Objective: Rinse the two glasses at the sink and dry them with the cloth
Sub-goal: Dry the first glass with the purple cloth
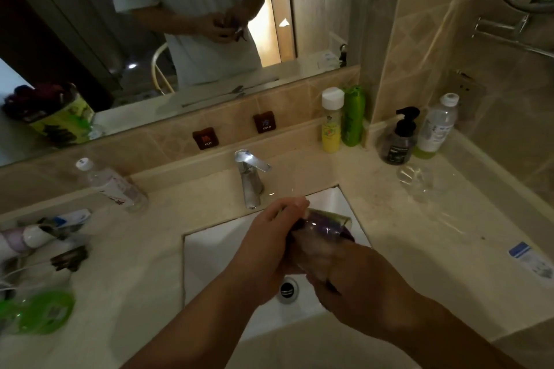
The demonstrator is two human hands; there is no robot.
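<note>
Over the white sink (pixel 215 249) both hands meet around a clear glass (pixel 325 223), which lies tilted with its mouth toward the right. My left hand (pixel 269 246) grips the glass from the left and top. My right hand (pixel 356 281) is closed under it on a dark purple cloth (pixel 347 237), pressed against the glass's lower side. Much of the cloth is hidden by the hands. A second clear glass (pixel 419 181) stands upright on the counter at the right, apart from both hands.
The chrome tap (pixel 250 177) stands just behind the hands; no water stream shows. The drain (pixel 288 289) lies below them. Bottles line the back right corner (pixel 331 120) and the left counter (pixel 111 184), with toiletries and a green lid (pixel 42 311) at far left.
</note>
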